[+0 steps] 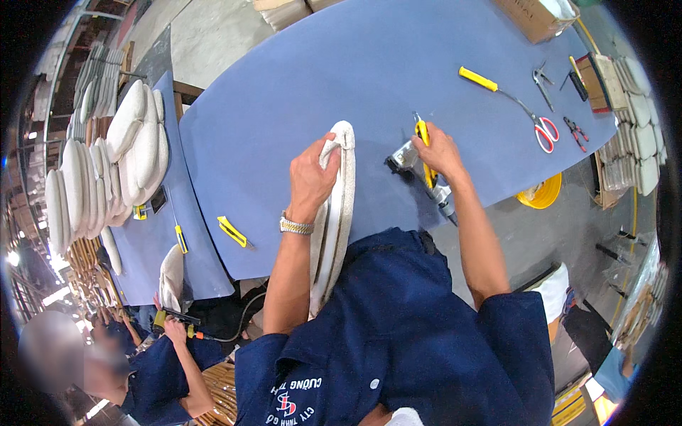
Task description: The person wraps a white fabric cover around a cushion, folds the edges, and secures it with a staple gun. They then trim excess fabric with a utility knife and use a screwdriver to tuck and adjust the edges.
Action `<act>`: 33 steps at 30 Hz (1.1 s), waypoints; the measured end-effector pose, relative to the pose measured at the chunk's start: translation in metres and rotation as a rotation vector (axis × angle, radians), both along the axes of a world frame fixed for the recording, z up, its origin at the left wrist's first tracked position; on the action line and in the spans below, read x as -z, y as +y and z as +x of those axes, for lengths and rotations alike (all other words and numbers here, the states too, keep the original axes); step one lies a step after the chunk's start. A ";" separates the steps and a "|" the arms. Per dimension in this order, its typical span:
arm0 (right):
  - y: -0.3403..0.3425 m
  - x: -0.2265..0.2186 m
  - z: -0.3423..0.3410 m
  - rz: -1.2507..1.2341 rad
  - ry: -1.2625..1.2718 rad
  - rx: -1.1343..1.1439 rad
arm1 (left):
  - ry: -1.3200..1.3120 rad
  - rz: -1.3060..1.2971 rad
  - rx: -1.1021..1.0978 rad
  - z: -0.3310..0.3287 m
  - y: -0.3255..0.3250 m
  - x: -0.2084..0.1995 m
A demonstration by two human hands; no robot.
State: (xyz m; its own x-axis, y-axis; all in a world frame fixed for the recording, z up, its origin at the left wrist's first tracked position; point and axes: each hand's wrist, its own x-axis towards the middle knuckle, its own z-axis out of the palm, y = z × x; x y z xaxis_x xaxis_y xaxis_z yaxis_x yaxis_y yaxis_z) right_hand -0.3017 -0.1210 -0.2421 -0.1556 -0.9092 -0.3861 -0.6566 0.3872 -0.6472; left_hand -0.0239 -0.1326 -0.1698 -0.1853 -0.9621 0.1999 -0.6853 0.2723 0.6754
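Note:
My left hand grips the top edge of a white upholstered seat pad, which stands on edge between the blue table and my body. A metal watch sits on that wrist. My right hand is closed on a yellow-handled utility knife at the table's near edge. A pneumatic staple gun lies just left of that hand, its hose fitting hanging over the edge.
On the table lie another yellow cutter, a yellow-handled tool, red-handled scissors, pliers and a cardboard box. White pads are stacked at left and right. A co-worker works at lower left.

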 end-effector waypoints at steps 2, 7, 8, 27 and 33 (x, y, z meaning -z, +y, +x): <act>-0.007 0.014 -0.023 0.016 0.156 -0.025 | -0.035 0.095 -0.021 -0.005 0.000 -0.011; -0.019 -0.013 -0.014 -0.438 0.047 -0.114 | -0.131 0.183 -0.032 -0.003 -0.005 -0.018; -0.021 -0.029 0.007 -0.535 -0.145 -0.160 | -0.133 0.157 -0.024 -0.001 -0.005 -0.016; -0.039 -0.050 0.086 -0.964 0.073 -0.627 | 0.032 0.184 -0.010 -0.009 0.016 -0.007; -0.044 -0.057 0.083 -0.858 0.019 -0.627 | -0.065 0.233 -0.005 -0.016 0.006 -0.011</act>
